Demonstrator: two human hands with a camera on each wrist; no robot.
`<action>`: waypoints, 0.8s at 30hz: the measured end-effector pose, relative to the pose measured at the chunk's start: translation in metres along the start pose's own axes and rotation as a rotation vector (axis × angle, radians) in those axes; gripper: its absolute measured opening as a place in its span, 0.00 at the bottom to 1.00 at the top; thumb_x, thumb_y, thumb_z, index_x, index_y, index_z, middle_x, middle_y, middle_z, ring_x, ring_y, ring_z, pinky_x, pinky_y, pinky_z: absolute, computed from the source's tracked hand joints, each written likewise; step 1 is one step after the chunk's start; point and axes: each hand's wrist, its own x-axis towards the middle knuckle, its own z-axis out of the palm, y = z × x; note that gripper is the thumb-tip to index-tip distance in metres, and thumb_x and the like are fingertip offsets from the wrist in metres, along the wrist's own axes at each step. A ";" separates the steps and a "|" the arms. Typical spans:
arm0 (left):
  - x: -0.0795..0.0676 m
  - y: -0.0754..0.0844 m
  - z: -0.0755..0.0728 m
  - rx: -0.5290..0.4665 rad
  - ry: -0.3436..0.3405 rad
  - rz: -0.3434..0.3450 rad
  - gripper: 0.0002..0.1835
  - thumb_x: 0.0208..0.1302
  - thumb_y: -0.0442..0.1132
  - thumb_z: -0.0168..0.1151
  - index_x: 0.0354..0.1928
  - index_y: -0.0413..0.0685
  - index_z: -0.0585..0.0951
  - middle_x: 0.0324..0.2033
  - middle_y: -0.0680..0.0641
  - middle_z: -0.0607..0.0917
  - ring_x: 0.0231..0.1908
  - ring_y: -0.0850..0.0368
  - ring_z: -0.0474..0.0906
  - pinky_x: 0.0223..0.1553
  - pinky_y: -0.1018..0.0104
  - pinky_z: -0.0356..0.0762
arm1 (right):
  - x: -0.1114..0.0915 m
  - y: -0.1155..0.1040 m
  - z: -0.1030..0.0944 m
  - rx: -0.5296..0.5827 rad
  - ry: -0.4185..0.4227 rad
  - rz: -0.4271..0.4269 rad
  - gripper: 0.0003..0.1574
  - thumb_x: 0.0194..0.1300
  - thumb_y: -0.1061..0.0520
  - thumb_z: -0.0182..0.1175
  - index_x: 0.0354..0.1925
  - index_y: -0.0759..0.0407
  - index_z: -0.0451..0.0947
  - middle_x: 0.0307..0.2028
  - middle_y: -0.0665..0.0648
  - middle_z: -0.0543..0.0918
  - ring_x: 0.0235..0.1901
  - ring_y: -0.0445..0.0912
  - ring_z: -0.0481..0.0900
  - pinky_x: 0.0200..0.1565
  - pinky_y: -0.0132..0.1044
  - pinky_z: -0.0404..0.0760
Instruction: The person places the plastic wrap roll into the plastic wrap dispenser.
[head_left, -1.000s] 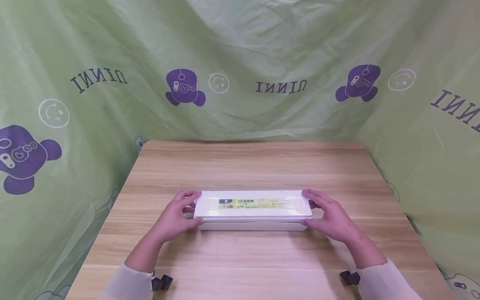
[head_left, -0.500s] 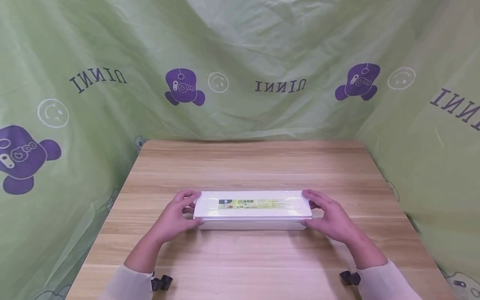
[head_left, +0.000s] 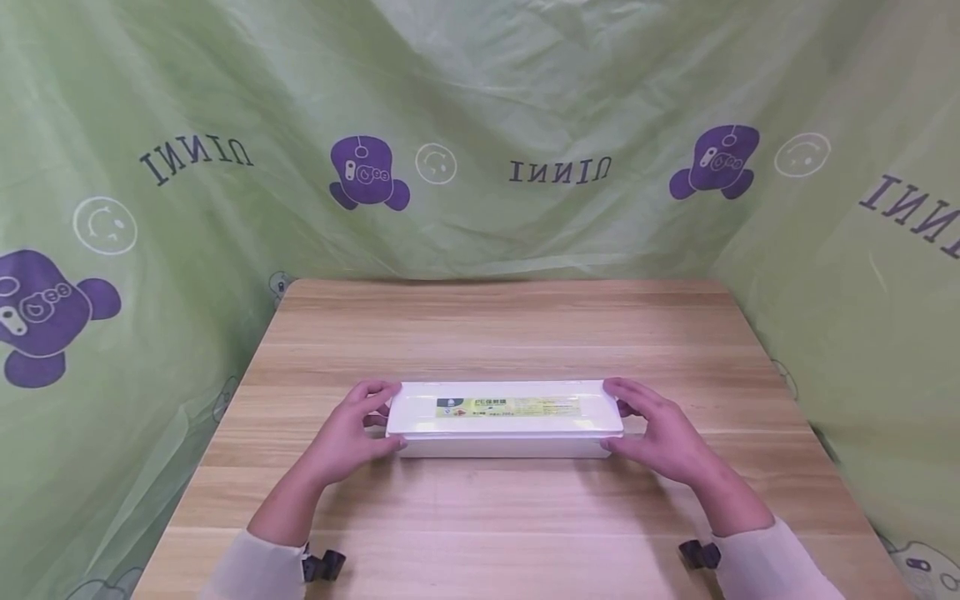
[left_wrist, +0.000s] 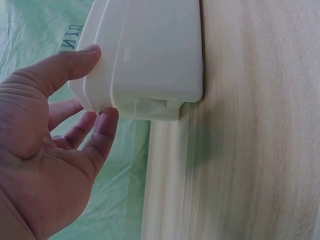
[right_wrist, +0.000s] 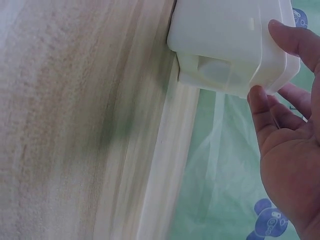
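A long white cling film box (head_left: 504,447) sits on the wooden table, crosswise in front of me. Its lid (head_left: 502,387) carries a yellow-green label and lies level on the base. My left hand (head_left: 352,433) grips the lid's left end, thumb on the front edge and fingers round the end and back corner. At the right end my right hand (head_left: 660,433) holds the lid the same way. In the left wrist view, the thumb lies on the lid's front and the fingertips (left_wrist: 107,117) touch its end. The right wrist view shows a recess in the box's end wall (right_wrist: 215,70).
The wood-grain table (head_left: 495,333) extends around the box on all sides. A green curtain (head_left: 487,225) with purple cartoon figures hangs behind it and along both sides. Small black devices (head_left: 325,566) sit at both sleeve cuffs.
The lid has come down slightly, and the thin gap along the front between lid and base has closed. Both hands keep their grip at the two ends, almost still.
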 end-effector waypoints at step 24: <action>-0.002 0.001 0.000 0.014 -0.012 -0.005 0.44 0.56 0.37 0.80 0.75 0.45 0.71 0.70 0.44 0.69 0.55 0.48 0.80 0.60 0.50 0.80 | -0.003 -0.005 0.002 0.037 -0.028 0.060 0.52 0.51 0.59 0.82 0.72 0.60 0.71 0.69 0.56 0.73 0.52 0.50 0.82 0.54 0.55 0.84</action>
